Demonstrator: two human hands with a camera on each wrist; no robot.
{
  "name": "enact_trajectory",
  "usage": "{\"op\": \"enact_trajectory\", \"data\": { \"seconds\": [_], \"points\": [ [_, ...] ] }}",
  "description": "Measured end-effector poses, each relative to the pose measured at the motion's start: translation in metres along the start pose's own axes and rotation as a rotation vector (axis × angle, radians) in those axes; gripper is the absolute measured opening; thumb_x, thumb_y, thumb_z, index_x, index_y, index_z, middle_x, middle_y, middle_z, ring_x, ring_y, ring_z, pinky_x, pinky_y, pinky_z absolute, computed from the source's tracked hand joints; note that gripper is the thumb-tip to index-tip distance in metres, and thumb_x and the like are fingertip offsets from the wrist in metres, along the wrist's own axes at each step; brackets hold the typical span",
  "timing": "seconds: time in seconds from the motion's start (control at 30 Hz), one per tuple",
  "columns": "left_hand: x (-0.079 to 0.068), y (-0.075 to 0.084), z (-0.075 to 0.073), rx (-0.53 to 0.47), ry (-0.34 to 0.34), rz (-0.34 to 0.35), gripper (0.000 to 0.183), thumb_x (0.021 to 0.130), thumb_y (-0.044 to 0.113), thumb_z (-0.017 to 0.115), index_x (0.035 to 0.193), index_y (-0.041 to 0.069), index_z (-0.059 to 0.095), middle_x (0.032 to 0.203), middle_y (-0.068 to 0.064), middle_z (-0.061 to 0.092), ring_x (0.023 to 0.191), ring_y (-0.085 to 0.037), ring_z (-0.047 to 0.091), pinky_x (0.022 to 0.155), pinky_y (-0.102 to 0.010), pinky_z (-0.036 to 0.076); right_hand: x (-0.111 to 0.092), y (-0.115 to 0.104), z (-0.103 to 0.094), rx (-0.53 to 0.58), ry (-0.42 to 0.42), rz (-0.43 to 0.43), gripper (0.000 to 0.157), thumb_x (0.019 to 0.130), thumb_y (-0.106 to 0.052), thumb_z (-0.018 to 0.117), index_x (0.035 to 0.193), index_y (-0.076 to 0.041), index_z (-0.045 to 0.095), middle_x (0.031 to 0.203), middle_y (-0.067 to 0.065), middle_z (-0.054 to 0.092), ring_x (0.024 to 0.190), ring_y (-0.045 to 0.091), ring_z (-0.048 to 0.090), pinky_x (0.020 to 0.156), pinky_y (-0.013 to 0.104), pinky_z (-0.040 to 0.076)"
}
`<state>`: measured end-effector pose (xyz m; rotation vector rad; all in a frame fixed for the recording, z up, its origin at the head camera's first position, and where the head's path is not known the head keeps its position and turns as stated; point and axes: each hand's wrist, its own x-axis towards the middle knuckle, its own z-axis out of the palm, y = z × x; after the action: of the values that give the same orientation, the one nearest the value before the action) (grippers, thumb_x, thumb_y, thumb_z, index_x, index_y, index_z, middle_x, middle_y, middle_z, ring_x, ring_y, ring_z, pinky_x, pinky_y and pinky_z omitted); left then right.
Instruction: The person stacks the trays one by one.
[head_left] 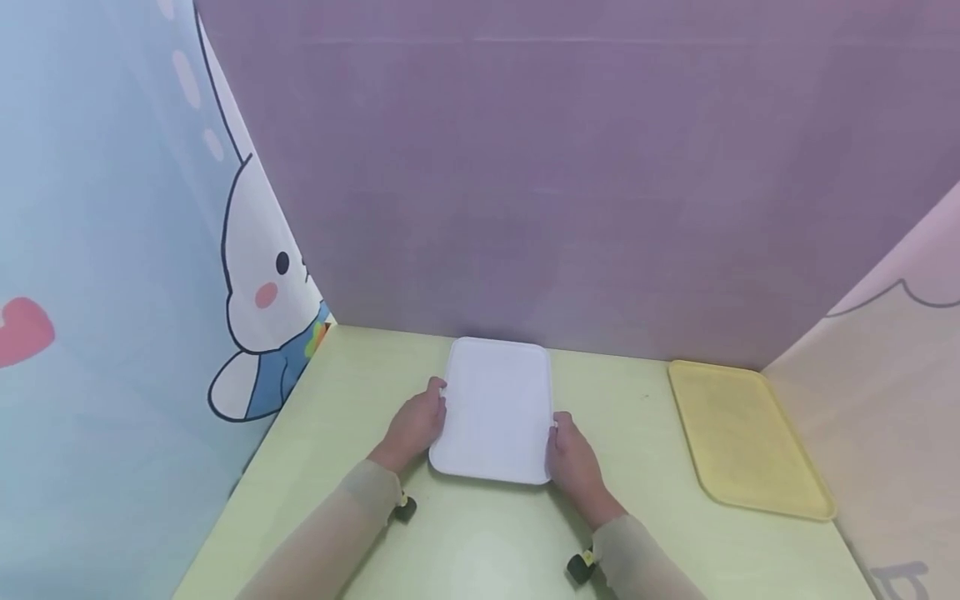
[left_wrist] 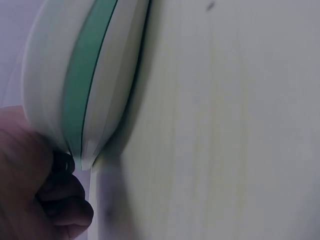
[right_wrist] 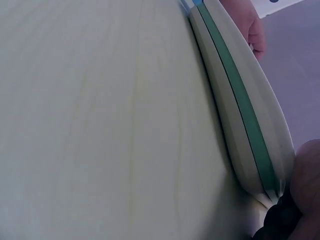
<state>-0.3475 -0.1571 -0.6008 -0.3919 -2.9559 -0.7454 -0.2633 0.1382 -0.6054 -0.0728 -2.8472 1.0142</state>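
Observation:
A white rectangular box (head_left: 495, 408) with rounded corners lies flat near the back of the table, its smooth top facing up. Both wrist views show a green band (left_wrist: 84, 80) running around its pale side. My left hand (head_left: 414, 423) grips the left side, fingers curled at the edge. On the opposite side, a little nearer to me, my right hand (head_left: 576, 458) holds the edge. The right wrist view catches the box's near side (right_wrist: 245, 110) close over the tabletop, with my left hand (right_wrist: 247, 25) beyond. What the box contains is hidden.
A shallow yellow tray (head_left: 757, 442) lies at the table's right edge. The pale table (head_left: 480, 542) backs onto a purple panel (head_left: 555, 183). A blue printed sheet (head_left: 112, 250) borders the left, and a pale sheet (head_left: 892, 392) the right.

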Motion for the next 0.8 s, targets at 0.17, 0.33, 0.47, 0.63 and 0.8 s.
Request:
{"op": "enact_trajectory", "data": {
  "seconds": [0.17,0.33,0.47,0.63,0.8],
  "points": [
    [0.003,0.001,0.001,0.031,-0.026,-0.023,0.035,0.108,0.027,0.041,0.141,0.015,0.039,0.063,0.001,0.058,0.054,-0.016,0.055,0.05,-0.032,0.045,0.003,0.0,0.0,-0.057,-0.011,0.011,0.03,0.109,-0.023,0.038,0.133,-0.006,0.044,0.109,0.019,0.072,0.091,0.032,0.07,0.077,0.047,0.058],
    [0.005,0.001,0.003,0.013,-0.024,-0.062,0.037,0.108,0.028,0.04,0.143,0.017,0.037,0.061,0.0,0.057,0.053,-0.018,0.054,0.049,-0.033,0.043,0.009,-0.002,0.001,-0.12,-0.066,0.03,0.03,0.109,-0.025,0.035,0.133,-0.007,0.038,0.074,0.007,0.064,0.06,0.02,0.057,0.052,0.036,0.045],
    [0.004,0.003,0.0,-0.006,-0.053,-0.093,0.038,0.109,0.03,0.039,0.145,0.019,0.034,0.061,-0.001,0.057,0.052,-0.019,0.054,0.048,-0.034,0.042,0.01,-0.003,0.004,-0.144,-0.094,0.051,0.031,0.11,-0.027,0.031,0.134,-0.008,0.035,0.065,0.003,0.056,0.053,0.02,0.051,0.046,0.033,0.038],
    [0.003,0.004,-0.002,-0.024,-0.077,-0.105,0.038,0.109,0.032,0.039,0.146,0.022,0.031,0.06,-0.003,0.056,0.05,-0.02,0.053,0.046,-0.035,0.041,0.009,-0.002,0.004,-0.148,-0.087,0.056,0.027,0.11,-0.027,0.031,0.13,-0.01,0.035,0.062,0.003,0.055,0.049,0.021,0.049,0.044,0.034,0.037],
    [0.005,0.003,-0.003,-0.021,-0.092,-0.112,0.038,0.109,0.032,0.039,0.145,0.023,0.03,0.06,-0.003,0.056,0.05,-0.02,0.052,0.046,-0.034,0.041,0.01,-0.005,0.002,-0.145,-0.102,0.056,0.023,0.11,-0.027,0.031,0.126,-0.011,0.034,0.061,0.002,0.054,0.048,0.021,0.048,0.044,0.034,0.036]
  ]
}}
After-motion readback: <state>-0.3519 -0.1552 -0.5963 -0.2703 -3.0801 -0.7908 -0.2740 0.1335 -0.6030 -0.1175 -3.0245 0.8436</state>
